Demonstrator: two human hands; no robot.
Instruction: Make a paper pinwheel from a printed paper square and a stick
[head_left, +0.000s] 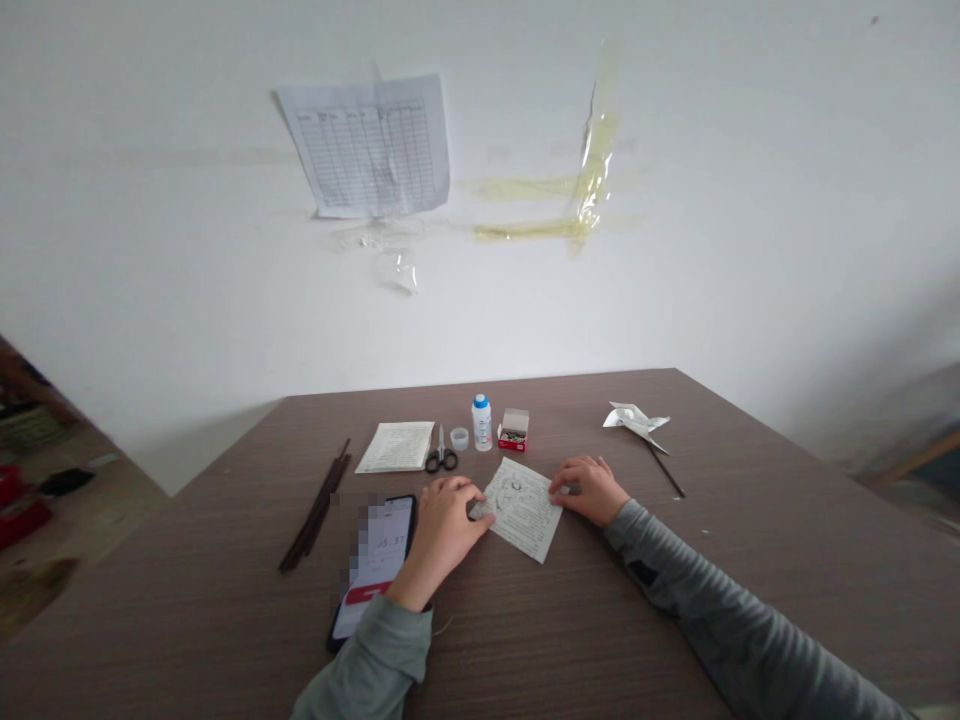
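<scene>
So both hands are working on a printed paper square (pixel 521 510) lying between them, with the left hand's (pixel 442 525) curled fingers touching its left corner and the right hand (pixel 589 490) sitting on its upper right edge (can't tell if either one is actually gripping it). A phone (pixel 373 570) is lying right beside the left hand, while scissors (pixel 441 452), a glue bottle (pixel 481 422) and a small red box (pixel 513 430) are sitting just beyond on the brown table (pixel 600 610), with dark sticks (pixel 316 505) off left and a paper pinwheel (pixel 634 420) off right.

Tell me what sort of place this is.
Likely a small craft workroom: scissors, a paper pinwheel on a stick and a printed sheet lie on a wood-grain table, below a ruled chart on the wall.
</scene>
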